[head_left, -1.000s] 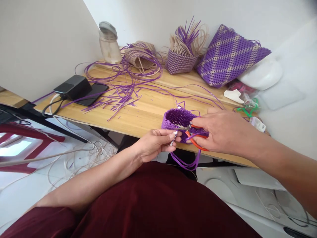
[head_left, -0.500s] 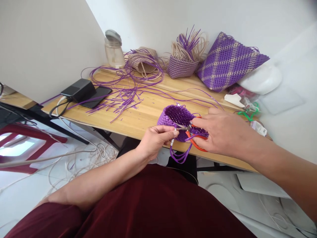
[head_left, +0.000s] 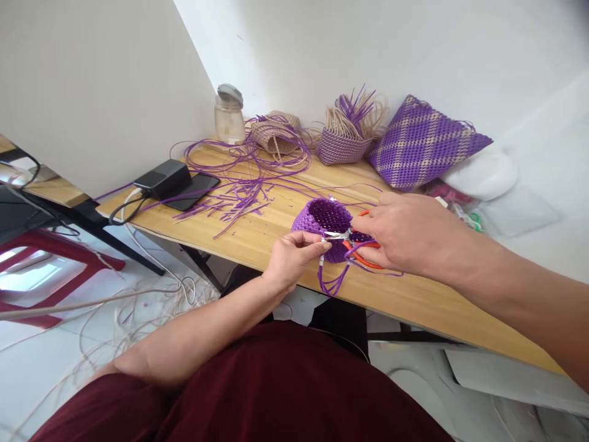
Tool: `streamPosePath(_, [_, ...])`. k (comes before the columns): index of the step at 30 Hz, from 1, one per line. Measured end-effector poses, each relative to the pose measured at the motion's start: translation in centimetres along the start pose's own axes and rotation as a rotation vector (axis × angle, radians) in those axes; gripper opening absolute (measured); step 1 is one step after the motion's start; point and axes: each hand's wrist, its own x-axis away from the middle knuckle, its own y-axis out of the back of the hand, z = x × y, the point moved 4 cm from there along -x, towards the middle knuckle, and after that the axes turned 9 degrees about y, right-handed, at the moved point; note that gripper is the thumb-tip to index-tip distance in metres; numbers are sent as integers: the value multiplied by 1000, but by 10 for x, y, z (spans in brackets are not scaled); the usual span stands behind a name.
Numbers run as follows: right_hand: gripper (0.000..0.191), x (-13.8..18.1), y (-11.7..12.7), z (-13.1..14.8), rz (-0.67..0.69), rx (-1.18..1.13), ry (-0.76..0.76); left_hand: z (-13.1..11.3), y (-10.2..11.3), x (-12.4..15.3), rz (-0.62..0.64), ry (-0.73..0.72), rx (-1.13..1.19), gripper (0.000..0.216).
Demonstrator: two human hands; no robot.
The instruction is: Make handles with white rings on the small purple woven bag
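A small purple woven basket [head_left: 301,220] lies at the table's front edge, its opening facing up and toward me. Thumb and forefinger of my left hand [head_left: 294,255] pinch a purple strip at the near rim, beside a white band. My right hand [head_left: 396,230] grips orange-handled scissors [head_left: 339,236], their metal blades pointing left, close to the left fingertips. A loop of purple strips [head_left: 332,287] hangs below the rim. My right fingers hide part of the basket's right side.
Behind stand a purple-and-beige woven bag [head_left: 421,144], a half-woven basket [head_left: 343,146] with loose ends, and a jar [head_left: 229,120]. Coiled purple strands [head_left: 197,161] and cut scraps [head_left: 243,202] cover the table's left. A black adapter [head_left: 163,178] rests on a phone [head_left: 197,191].
The camera view has shifted, so the background sits lower. My hands stay at the basket's near rim; the scissors have turned slightly, and a purple strip now trails under my right hand.
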Motion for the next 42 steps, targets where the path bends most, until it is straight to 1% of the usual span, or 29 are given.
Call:
streamPosePath(5, [16,-8,2,-2,-11,20,60,-6,3,-2,27,-25,-40,24])
streamPosePath(9, [15,-9,3,-2,10,39,90,-11,6,-3,50,-6,-78,25])
streamPosePath(11, [13,-8,5,-3,1,64,91,-13,7,-4,66,4,-88,25])
streamPosePath(14, [12,-6,10,-5,-47,100,66,-14,8,-4,83,-5,-100,25])
streamPosePath(17, [15,-5,12,-4,-51,66,67,-15,8,-3,88,-32,-118,25])
streamPosePath(20, [17,-5,8,0,-36,8,82,-14,8,-3,105,-45,-133,26])
streamPosePath(23, [20,-2,1,4,-61,-68,36,-15,8,-1,102,-47,-129,28])
streamPosePath(27, [25,-2,-10,6,-81,-161,-80,-16,10,0,77,-18,-121,31])
streamPosePath(31, [31,-9,-15,9,-59,-238,-120,-17,16,0,59,-42,-126,32])
streamPosePath(34, [33,-15,-18,15,-40,-291,-132,-17,24,2,117,-59,-111,30])
streamPosePath(37, [30,-18,-15,26,-61,-253,-147,-16,31,4,194,16,-2,32])
streamPosePath(40, [25,-21,-7,39,-67,-188,-145,-14,36,3,147,99,77,40])
streamPosePath(42, [24,-22,-3,46,-43,-186,-144,-13,38,3,114,129,80,38])
